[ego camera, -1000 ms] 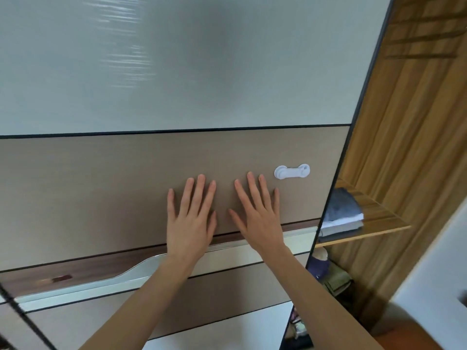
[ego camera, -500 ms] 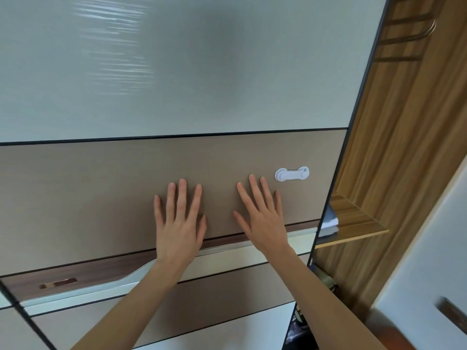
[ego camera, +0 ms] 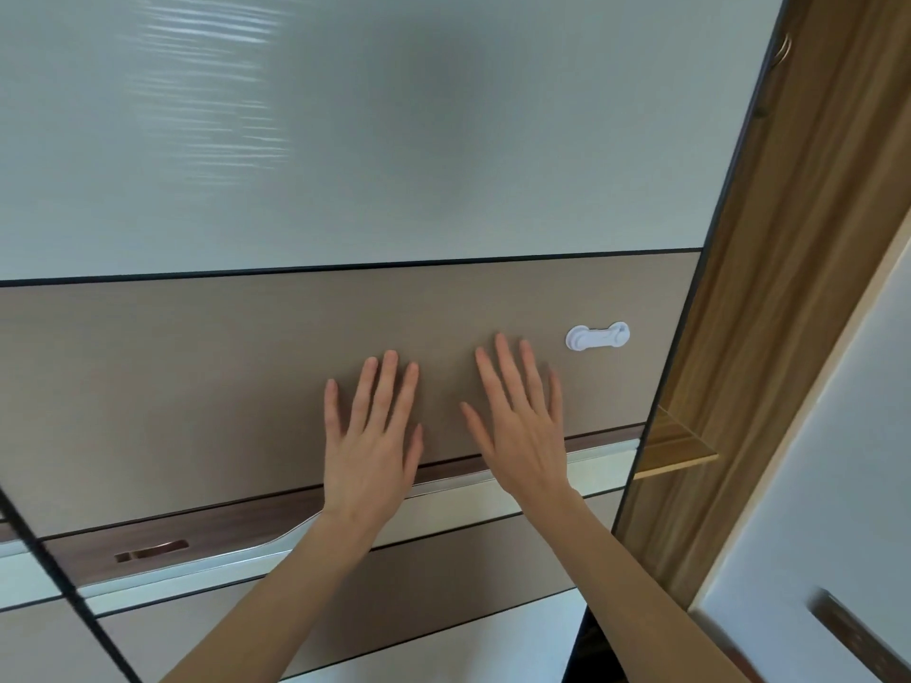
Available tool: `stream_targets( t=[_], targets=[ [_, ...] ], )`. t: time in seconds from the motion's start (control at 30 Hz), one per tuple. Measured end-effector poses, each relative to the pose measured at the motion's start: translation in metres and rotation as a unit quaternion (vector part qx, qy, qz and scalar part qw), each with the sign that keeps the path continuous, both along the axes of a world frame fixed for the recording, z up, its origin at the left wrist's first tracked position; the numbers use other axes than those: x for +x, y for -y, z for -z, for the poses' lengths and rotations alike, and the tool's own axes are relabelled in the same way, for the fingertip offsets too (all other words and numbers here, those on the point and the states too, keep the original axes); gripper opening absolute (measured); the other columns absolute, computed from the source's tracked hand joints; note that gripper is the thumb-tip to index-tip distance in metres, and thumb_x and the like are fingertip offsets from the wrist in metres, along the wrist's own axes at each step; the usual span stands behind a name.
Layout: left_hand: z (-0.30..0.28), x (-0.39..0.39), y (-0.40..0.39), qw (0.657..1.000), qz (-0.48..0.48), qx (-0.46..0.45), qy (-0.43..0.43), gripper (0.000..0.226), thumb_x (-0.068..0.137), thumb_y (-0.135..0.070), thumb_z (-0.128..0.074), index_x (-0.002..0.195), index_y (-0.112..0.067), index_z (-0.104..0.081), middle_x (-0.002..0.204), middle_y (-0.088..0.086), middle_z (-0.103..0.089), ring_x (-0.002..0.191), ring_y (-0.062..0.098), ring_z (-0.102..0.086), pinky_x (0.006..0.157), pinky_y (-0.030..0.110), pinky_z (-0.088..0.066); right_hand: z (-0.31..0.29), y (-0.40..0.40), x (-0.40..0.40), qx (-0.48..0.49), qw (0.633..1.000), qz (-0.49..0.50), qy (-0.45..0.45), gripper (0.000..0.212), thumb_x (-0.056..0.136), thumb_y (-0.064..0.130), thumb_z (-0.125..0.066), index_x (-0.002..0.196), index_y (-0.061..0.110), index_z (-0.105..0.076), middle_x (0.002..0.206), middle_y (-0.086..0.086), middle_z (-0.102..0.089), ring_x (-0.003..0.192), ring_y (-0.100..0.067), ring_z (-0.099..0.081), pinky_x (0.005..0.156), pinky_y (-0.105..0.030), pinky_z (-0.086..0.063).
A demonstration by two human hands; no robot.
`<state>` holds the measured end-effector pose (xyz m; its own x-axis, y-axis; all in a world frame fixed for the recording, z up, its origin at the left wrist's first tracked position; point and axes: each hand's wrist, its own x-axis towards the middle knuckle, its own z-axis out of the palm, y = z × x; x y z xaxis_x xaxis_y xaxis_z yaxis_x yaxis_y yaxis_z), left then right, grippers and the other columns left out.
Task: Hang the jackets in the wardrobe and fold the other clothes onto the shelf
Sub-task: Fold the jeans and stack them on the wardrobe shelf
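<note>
My left hand (ego camera: 370,438) and my right hand (ego camera: 521,421) lie flat, fingers spread, on the brown band of the sliding wardrobe door (ego camera: 197,377). Neither hand holds anything. The door covers almost the whole opening. Only a narrow strip of the wooden wardrobe inside (ego camera: 788,288) shows at its right edge, with the corner of a wooden shelf (ego camera: 683,448). No clothes are visible in that strip.
A white plastic child-lock latch (ego camera: 598,335) sticks to the door just right of my right hand. A second white door panel (ego camera: 828,460) with a dark recessed handle (ego camera: 858,633) stands at the far right. A metal hook (ego camera: 784,49) shows high inside the wardrobe.
The door has slid to the right under both palms, narrowing the gap. The folded clothes on the shelf and the items below it have gone out of sight behind the door.
</note>
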<state>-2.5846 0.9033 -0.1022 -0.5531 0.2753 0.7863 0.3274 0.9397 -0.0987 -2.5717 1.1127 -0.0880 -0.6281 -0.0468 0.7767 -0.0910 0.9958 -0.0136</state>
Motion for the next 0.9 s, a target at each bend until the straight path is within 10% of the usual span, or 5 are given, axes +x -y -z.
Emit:
stream_targets(
  t=[0.9],
  targets=[
    [0.014, -0.008, -0.076, 1.0, -0.015, -0.016, 0.01, 0.073, 0.103, -0.039, -0.048, 0.167, -0.019, -0.017, 0.175, 0.011, -0.005, 0.162, 0.031, -0.006, 0.124, 0.068, -0.01, -0.013, -0.079, -0.014, -0.045, 0.997, 0.013, 0.063, 0.074, 0.108, 0.062, -0.034, 0.166, 0.036, 0.002, 0.175, 0.003, 0.008, 0.162, -0.027, 0.005, 0.125, -0.06, -0.023]
  ],
)
